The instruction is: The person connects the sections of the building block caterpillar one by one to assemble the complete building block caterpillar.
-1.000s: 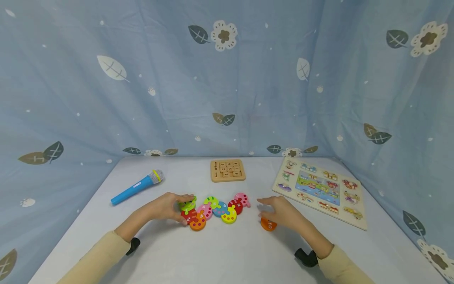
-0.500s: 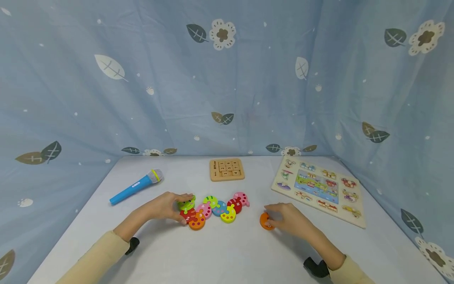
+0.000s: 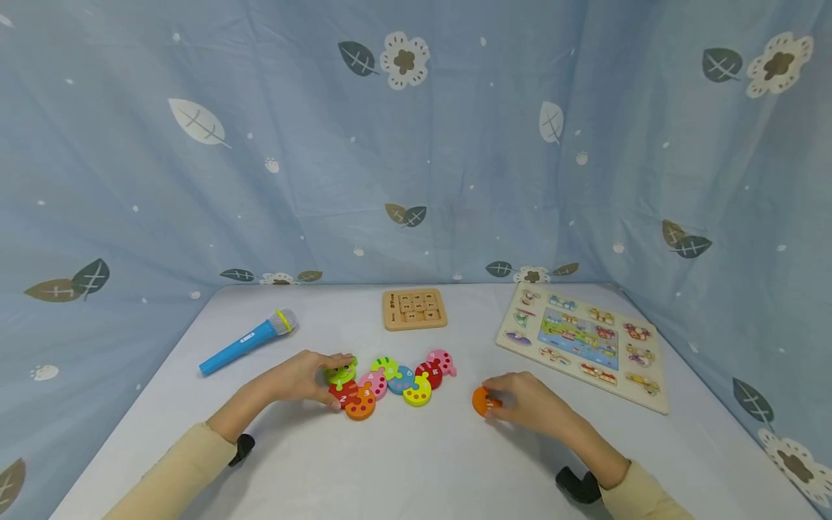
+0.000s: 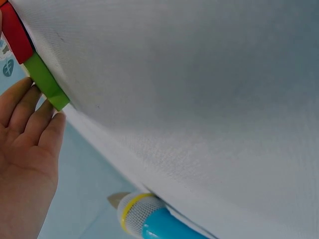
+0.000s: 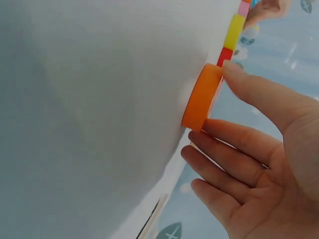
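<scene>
A row of linked caterpillar puzzle pieces (image 3: 399, 379) lies on the white table, with a green frog-like face at its left end and a pink spotted piece at its right. My left hand (image 3: 305, 379) spans that left end: fingers touch the green head piece (image 4: 47, 82), the thumb is on the red piece marked 2 (image 3: 344, 394). To the right of the row, apart from it, is a round orange puzzle piece (image 3: 482, 401). My right hand (image 3: 529, 404) pinches it between thumb and fingers, hiding part of its top. In the right wrist view the orange piece (image 5: 202, 97) stays low at the table surface.
A blue toy microphone (image 3: 247, 342) lies at the left. Behind the row sits a wooden number-tile board (image 3: 390, 318). At the right lies a large picture puzzle board (image 3: 585, 388). A patterned blue curtain (image 3: 416, 144) hangs around the table's far and side edges.
My right hand shifted right around the orange piece and now grips its side. The piece has turned and slid slightly left. My left hand stays on the caterpillar's head end.
</scene>
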Motion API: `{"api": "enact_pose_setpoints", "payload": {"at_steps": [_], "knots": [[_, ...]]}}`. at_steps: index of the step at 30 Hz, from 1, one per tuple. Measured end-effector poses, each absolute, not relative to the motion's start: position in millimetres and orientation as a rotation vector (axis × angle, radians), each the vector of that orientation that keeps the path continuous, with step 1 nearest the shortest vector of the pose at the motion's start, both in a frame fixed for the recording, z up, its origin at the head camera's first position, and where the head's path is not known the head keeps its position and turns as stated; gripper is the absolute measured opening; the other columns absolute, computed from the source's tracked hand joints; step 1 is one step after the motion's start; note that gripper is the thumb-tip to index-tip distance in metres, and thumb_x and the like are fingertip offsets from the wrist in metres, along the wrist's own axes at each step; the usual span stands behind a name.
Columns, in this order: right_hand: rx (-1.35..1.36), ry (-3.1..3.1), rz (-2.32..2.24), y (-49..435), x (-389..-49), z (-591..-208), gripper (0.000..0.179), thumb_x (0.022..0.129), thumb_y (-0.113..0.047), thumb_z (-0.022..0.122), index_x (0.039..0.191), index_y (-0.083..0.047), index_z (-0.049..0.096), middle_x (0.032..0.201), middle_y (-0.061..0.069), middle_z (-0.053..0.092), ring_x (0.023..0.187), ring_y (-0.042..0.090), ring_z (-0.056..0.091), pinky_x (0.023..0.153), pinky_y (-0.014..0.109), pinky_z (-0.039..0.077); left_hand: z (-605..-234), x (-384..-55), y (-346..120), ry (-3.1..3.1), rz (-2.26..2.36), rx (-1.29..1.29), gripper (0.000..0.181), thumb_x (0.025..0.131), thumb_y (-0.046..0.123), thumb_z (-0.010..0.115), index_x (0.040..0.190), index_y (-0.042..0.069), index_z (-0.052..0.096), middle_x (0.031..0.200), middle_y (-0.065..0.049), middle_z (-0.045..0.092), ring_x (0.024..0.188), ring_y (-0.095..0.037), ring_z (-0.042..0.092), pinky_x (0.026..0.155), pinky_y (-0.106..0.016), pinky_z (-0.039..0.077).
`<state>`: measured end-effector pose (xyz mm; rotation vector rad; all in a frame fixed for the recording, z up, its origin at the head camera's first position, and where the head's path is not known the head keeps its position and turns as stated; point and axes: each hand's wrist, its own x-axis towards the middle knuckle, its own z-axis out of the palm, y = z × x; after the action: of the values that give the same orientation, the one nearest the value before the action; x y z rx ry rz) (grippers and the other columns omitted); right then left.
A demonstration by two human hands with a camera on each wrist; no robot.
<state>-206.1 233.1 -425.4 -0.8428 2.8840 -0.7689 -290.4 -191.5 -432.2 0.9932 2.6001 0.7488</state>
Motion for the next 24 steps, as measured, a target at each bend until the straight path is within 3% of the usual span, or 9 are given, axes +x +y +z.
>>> {"api": "enact_pose_setpoints", "payload": {"at_steps": [13, 20, 24], "knots": [[-0.86, 2.858, -0.749, 209.6, -213.4, -425.3, 0.038, 0.079, -0.015, 0.08, 0.112, 0.001, 0.07, 0.101, 0.007, 0.071, 0.081, 0.014, 0.059, 0.074, 0.027, 0.055, -430.6, -290.3, -191.3, 2.598, 0.716, 1.01, 0.085, 0.07, 0.046, 0.083, 0.138, 0.006, 0.053, 0.144, -0.01, 0.047, 0.135, -0.033, 0.038, 0.106, -0.051, 0.035], [-0.841, 2.848, -0.756, 206.2, -211.4, -425.5, 0.039, 0.078, -0.013, 0.081, 0.114, -0.001, 0.07, 0.104, 0.005, 0.07, 0.086, 0.014, 0.059, 0.078, 0.028, 0.055, -430.3, -290.2, -191.3, 2.605, 0.718, 1.006, 0.085, 0.07, 0.046, 0.083, 0.138, 0.006, 0.053, 0.144, -0.01, 0.047, 0.134, -0.033, 0.04, 0.106, -0.052, 0.036], [-0.82, 2.888, -0.767, 211.0, -207.8, -421.5, 0.039, 0.08, -0.017, 0.08, 0.114, 0.0, 0.07, 0.104, 0.006, 0.071, 0.091, 0.018, 0.063, 0.082, 0.036, 0.055, -430.2, -289.9, -191.4, 2.6, 0.72, 1.012, 0.084, 0.07, 0.046, 0.083, 0.138, 0.006, 0.053, 0.144, -0.01, 0.048, 0.135, -0.033, 0.039, 0.106, -0.051, 0.035]]}}
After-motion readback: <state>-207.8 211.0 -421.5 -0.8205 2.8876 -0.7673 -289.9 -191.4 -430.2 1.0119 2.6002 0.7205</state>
